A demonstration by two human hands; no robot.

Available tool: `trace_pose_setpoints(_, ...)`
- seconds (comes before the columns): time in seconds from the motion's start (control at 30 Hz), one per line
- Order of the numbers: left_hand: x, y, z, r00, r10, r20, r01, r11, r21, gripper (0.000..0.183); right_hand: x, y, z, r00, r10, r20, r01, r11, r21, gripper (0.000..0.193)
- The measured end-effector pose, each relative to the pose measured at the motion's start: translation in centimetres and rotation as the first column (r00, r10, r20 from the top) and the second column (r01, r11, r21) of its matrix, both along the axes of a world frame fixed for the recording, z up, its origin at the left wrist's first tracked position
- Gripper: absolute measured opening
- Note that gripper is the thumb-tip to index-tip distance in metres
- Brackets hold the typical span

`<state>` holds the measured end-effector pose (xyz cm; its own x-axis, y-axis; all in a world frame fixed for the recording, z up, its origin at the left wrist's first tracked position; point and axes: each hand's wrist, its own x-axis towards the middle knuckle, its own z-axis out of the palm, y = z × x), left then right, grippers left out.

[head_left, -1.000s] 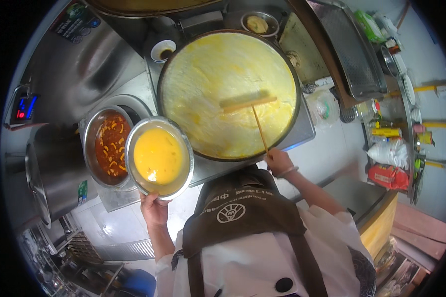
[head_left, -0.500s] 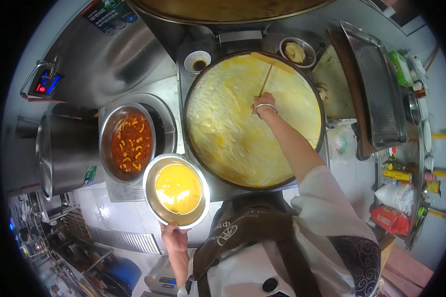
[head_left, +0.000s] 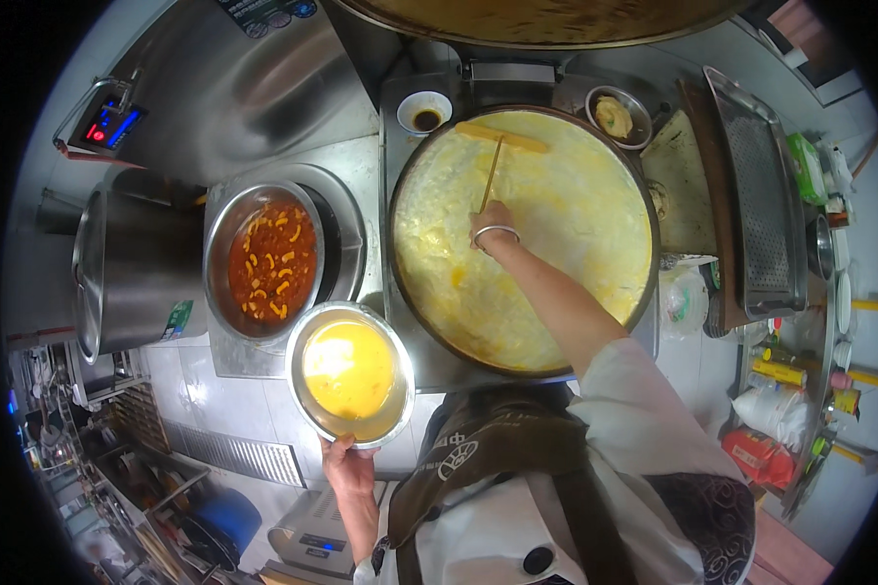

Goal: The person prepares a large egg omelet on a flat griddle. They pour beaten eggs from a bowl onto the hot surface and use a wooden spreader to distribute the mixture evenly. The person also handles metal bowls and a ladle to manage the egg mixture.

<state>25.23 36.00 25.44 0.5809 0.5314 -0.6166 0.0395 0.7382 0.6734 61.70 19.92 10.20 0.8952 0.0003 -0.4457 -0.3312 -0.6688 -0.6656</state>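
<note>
My left hand (head_left: 349, 470) grips the near rim of a metal bowl (head_left: 397, 409) with yellow beaten egg (head_left: 351, 375) in it. My right hand (head_left: 495, 226) is closed round the thin handle of a wooden batter spreader (head_left: 502, 136). The spreader's flat blade rests near the far left edge of a large round griddle (head_left: 397, 283). A pale yellow layer of egg and batter (head_left: 546, 263) covers the griddle, with brighter egg streaks and wrinkles at the left.
Left of the griddle stands a metal basin (head_left: 218, 283) of red sauce with yellow pieces. Behind are a white bowl (head_left: 443, 100) of dark liquid and a metal bowl (head_left: 644, 122) of pale paste. A tall steel pot (head_left: 137, 273) is far left, a perforated tray (head_left: 761, 195) right.
The spreader in my right hand has swept left along the griddle's far side, and its blade has turned. The left hand still holds the egg bowl. The whole view has shifted slightly.
</note>
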Motion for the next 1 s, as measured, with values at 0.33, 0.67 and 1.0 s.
trace_pose_setpoints(0.33,-0.1,1.9,-0.6,0.997,-0.057,0.053,0.057,0.998,0.01,0.056,-7.7,0.4,1.6,0.982,0.171,-0.081,-0.175,0.984,-0.046,0.028)
trace_pose_setpoints(0.67,-0.5,3.4,-1.1,0.99,-0.118,0.083,0.118,0.993,0.004,0.055,-16.3,-4.1,2.7,0.937,0.349,0.011,-0.348,0.936,-0.051,0.025)
trace_pose_setpoints(1.0,-1.0,3.3,-1.4,0.983,-0.148,0.112,0.149,0.989,-0.002,0.058,-13.1,-7.3,-0.9,0.941,0.293,0.168,-0.28,0.955,-0.093,0.019)
